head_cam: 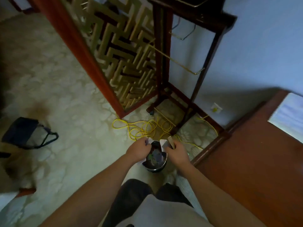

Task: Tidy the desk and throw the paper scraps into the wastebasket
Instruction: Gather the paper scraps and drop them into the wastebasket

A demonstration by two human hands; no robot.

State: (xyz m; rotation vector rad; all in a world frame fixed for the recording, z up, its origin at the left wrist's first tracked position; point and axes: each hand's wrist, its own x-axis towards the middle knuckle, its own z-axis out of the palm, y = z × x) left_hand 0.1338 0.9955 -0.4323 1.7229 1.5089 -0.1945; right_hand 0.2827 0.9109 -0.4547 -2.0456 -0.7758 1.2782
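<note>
Wastebasket (155, 167) stands on the pale patterned carpet (68, 99) in the lower middle of the frame, just left of the corner of the reddish-brown desk (255, 164). It is small, round and dark, and we see a jumble of dark and bluish scraps inside it.

We hold both hands over its rim. Our left hand (139, 149) is at the basket's left edge, its fingers curled in and closed on a small white scrap (148, 141) that peeks out past the knuckles. Our right hand (176, 151) is at the right edge, its fingers wrapped around a crumpled white sheet (164, 143) and a tan strip (171, 141) that sticks up above the thumb. The two hands are near each other but apart, with the basket's opening between them.

On the desk, at the right edge of the frame, lies a spiral notebook (288, 115) with a pale cover. A yellow cable (144, 128) lies in loose loops on the carpet just above the hands and runs right toward a wall socket (216, 108). Above it stand a lattice screen (123, 54) in a red frame and a dark wooden stand (191, 66) against the blue wall. At the left, a black bag (24, 133) sits on the carpet, well apart from the basket.
</note>
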